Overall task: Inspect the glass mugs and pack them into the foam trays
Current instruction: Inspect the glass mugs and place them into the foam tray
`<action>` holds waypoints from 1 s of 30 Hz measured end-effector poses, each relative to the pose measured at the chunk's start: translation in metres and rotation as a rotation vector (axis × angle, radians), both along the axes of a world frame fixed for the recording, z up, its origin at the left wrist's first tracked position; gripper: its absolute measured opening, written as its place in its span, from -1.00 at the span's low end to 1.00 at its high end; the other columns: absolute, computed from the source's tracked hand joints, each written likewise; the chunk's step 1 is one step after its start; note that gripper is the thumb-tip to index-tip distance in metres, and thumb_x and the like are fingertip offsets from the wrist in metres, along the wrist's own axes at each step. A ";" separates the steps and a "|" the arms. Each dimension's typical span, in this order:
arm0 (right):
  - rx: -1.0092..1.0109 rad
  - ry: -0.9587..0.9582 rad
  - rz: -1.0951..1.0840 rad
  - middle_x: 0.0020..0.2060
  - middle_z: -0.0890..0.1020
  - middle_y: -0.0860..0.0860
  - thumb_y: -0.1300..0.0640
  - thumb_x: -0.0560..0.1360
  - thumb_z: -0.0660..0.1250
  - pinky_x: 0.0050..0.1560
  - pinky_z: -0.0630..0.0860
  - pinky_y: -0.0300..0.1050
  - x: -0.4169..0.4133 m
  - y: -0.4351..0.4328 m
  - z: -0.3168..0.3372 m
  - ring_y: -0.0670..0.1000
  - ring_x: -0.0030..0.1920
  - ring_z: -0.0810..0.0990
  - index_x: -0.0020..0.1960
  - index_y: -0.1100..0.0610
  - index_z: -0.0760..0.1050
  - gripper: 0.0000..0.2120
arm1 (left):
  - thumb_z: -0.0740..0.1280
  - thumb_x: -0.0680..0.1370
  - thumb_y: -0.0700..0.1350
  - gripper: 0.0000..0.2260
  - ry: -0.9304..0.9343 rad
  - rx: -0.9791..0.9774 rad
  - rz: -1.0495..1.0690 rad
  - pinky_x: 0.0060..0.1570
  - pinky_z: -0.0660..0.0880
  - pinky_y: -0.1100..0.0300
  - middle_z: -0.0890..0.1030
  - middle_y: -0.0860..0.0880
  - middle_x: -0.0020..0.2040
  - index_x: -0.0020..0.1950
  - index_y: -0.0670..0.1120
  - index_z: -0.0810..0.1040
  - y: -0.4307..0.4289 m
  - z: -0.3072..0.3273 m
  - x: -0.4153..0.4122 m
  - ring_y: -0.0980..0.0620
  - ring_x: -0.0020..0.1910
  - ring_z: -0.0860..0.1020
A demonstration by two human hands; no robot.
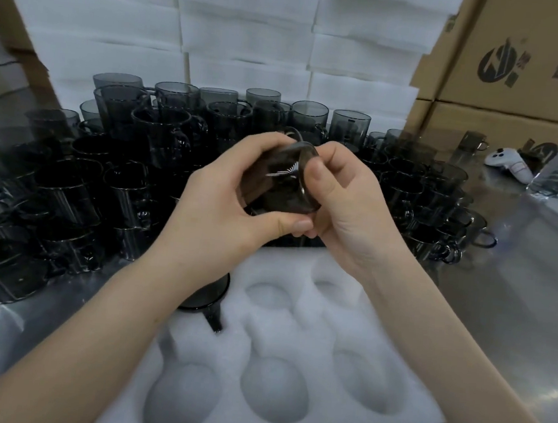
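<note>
Mug [280, 181] of smoky glass is sitting tilted between the left hand [225, 203] and the right hand [347, 213], each grip curling round it, above the foam tray [379, 322].

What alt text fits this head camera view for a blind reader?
The left hand and right hand grip a dark glass mug above a white foam tray with one packed mug; more mugs crowd the table behind.

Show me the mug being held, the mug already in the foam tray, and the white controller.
held mug [279, 188], head view, its dark glass wall.
packed mug [211, 295], head view, its dark body.
white controller [511, 164], head view, its body.
</note>
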State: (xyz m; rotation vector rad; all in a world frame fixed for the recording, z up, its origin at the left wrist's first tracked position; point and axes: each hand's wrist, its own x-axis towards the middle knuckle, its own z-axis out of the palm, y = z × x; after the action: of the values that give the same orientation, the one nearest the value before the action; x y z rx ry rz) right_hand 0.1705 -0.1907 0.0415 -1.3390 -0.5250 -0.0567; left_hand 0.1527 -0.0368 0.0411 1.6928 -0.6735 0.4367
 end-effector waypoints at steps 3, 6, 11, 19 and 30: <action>0.031 -0.015 -0.098 -0.44 0.53 0.01 -0.03 0.53 0.32 -0.64 0.32 -0.24 0.001 0.003 0.000 -0.02 -0.60 0.46 -0.12 0.26 0.41 -0.66 | 0.55 0.24 -0.15 -0.42 -0.031 0.023 0.008 0.21 0.46 0.28 0.57 0.24 0.14 0.20 0.13 0.46 -0.002 -0.001 0.000 0.23 0.19 0.54; 0.071 0.017 -0.130 -0.38 0.52 0.11 -0.08 0.55 0.24 -0.58 0.35 -0.20 0.000 0.004 0.002 0.06 -0.54 0.46 -0.03 0.37 0.44 -0.54 | 0.57 0.24 -0.12 -0.36 -0.048 0.025 -0.010 0.33 0.43 0.13 0.51 0.15 0.28 0.25 0.13 0.43 -0.003 -0.002 -0.002 0.17 0.32 0.48; 0.014 0.055 -0.119 -0.21 0.64 0.06 -0.10 0.56 0.20 -0.34 0.51 -0.04 -0.002 -0.001 0.007 0.09 -0.27 0.60 -0.12 0.09 0.53 -0.71 | 0.51 0.30 -0.32 -0.18 -0.038 0.052 -0.098 0.41 0.34 -0.03 0.38 0.05 0.42 0.43 0.08 0.22 -0.001 -0.002 0.000 0.10 0.47 0.30; -0.011 0.038 0.037 -0.07 0.64 0.03 0.15 0.50 0.27 -0.04 0.59 0.24 -0.001 -0.005 0.007 0.12 -0.07 0.63 0.10 0.07 0.52 -0.81 | 0.50 0.29 -0.01 -0.17 -0.041 0.118 -0.035 0.40 0.31 0.22 0.32 0.34 0.39 0.48 0.13 0.18 0.001 0.002 -0.004 0.30 0.44 0.28; -0.091 0.120 0.169 -0.34 0.54 0.04 0.26 0.43 0.27 -0.15 0.61 0.02 -0.004 -0.021 0.018 0.02 -0.27 0.59 -0.17 0.18 0.38 -0.95 | 0.25 0.37 -0.43 -0.38 0.022 0.063 -0.195 0.40 0.35 0.04 0.51 -0.05 0.36 0.43 -0.11 0.37 0.017 0.008 -0.003 0.03 0.38 0.44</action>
State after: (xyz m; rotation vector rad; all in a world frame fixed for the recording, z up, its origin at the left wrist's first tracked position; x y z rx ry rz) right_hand 0.1665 -0.2118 0.0593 -1.3724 -0.5420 0.1875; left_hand 0.1496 -0.0194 0.0493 1.6692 -0.8351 0.2615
